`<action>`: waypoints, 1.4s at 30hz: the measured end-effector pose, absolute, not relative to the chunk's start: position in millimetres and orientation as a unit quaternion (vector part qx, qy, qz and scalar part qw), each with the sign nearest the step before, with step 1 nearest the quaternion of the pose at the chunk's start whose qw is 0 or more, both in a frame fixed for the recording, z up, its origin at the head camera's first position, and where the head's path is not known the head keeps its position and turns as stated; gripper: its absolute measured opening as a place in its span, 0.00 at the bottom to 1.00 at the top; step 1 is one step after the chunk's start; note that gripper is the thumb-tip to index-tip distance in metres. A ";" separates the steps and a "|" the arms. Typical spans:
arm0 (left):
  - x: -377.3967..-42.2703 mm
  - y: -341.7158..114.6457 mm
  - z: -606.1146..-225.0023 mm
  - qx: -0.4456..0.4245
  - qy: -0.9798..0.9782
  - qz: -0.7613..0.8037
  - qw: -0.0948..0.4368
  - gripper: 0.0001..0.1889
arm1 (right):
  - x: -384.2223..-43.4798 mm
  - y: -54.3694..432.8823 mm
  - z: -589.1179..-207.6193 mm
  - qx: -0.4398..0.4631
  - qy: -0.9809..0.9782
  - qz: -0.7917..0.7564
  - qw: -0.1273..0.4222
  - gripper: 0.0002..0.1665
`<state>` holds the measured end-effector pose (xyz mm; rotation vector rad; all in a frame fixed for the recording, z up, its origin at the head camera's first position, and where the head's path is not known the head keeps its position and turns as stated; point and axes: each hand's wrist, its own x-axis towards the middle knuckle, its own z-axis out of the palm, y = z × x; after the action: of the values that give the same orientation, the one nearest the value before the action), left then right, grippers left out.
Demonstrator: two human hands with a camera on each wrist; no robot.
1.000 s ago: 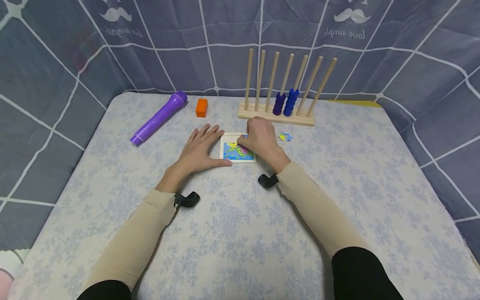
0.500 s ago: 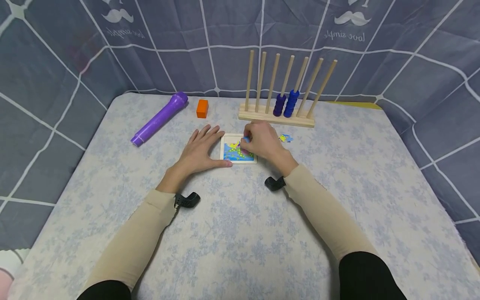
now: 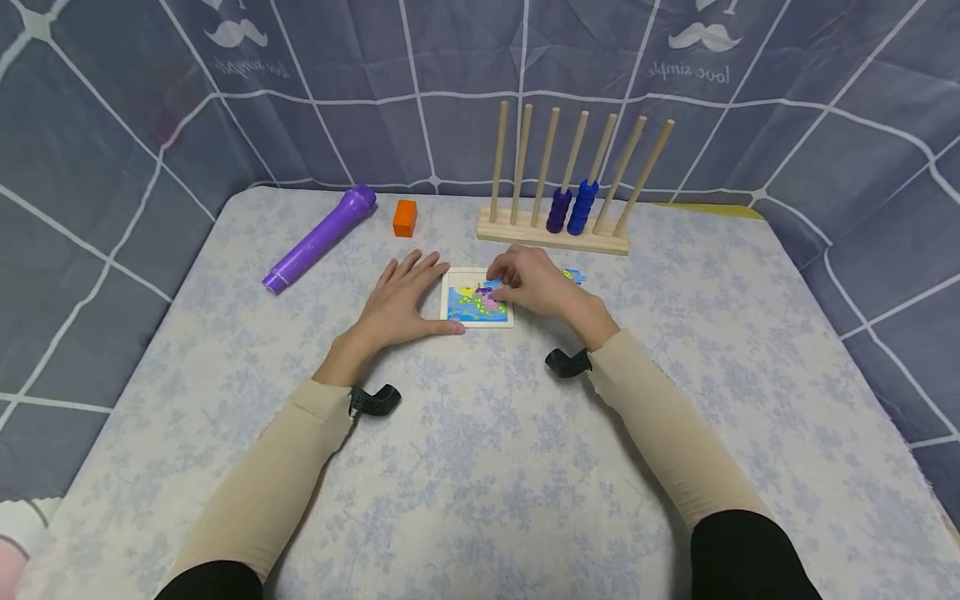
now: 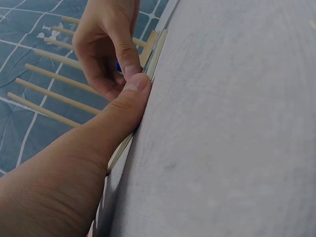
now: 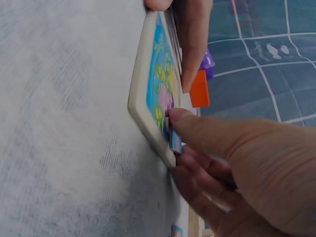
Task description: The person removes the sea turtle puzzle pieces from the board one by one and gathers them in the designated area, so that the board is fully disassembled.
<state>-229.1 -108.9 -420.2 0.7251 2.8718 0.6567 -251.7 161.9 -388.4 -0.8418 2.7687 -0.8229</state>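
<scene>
A small jigsaw puzzle in a pale wooden frame [image 3: 477, 324] lies mid-table, its picture blue, yellow and pink. My left hand [image 3: 399, 302] steadies it from the left, fingers spread and straight, thumb along the near edge. Over the frame's right part, my right hand [image 3: 542, 285] pinches a blue puzzle piece [image 5: 176, 142] between thumb and fingertips. In the right wrist view that piece tilts up at the frame's edge. Another puzzle piece [image 3: 575, 276] lies on the cloth just right of the frame, partly hidden by the right hand.
Behind the puzzle stands a wooden peg rack [image 3: 551, 239] with dark and bright blue beads [image 3: 582, 208] on two of its upright rods. An orange block [image 3: 404, 218] and a purple toy microphone [image 3: 318, 240] lie at the back left. A grey checked cloth [image 3: 465, 50] hangs behind.
My right hand has drawn back slightly to the right and now uncovers more of the picture. It overlaps the loose piece more. The left hand holds its place.
</scene>
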 end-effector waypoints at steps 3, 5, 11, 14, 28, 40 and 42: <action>-228.2 -108.2 -421.3 0.237 0.945 0.219 0.056 0.59 | -252.0 163.3 -389.0 -0.266 0.916 -0.290 0.076 0.14; -228.3 -107.8 -421.9 0.237 0.945 0.219 0.054 0.59 | -251.6 164.5 -390.1 -0.257 0.912 -0.310 0.078 0.14; -228.8 -107.5 -422.9 0.236 0.946 0.217 0.054 0.59 | -247.6 173.9 -394.6 -0.225 0.891 -0.386 0.080 0.10; -229.1 -107.4 -423.1 0.235 0.946 0.216 0.056 0.59 | -245.0 182.7 -396.0 -0.206 0.879 -0.422 0.078 0.09; -229.2 -107.2 -423.3 0.235 0.946 0.217 0.052 0.60 | -239.7 253.3 -395.6 -0.102 0.862 -0.496 -0.005 0.10; -230.1 -107.0 -423.4 0.236 0.946 0.218 0.052 0.60 | -236.5 305.1 -408.5 -0.056 0.874 -0.480 -0.048 0.12; -229.9 -107.0 -423.0 0.236 0.946 0.218 0.053 0.60 | -236.2 309.0 -411.0 -0.055 0.879 -0.470 -0.050 0.12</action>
<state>-229.9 -107.0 -423.0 0.7165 2.8753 0.6622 -236.2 309.0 -411.0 -0.1784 2.8538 -1.5260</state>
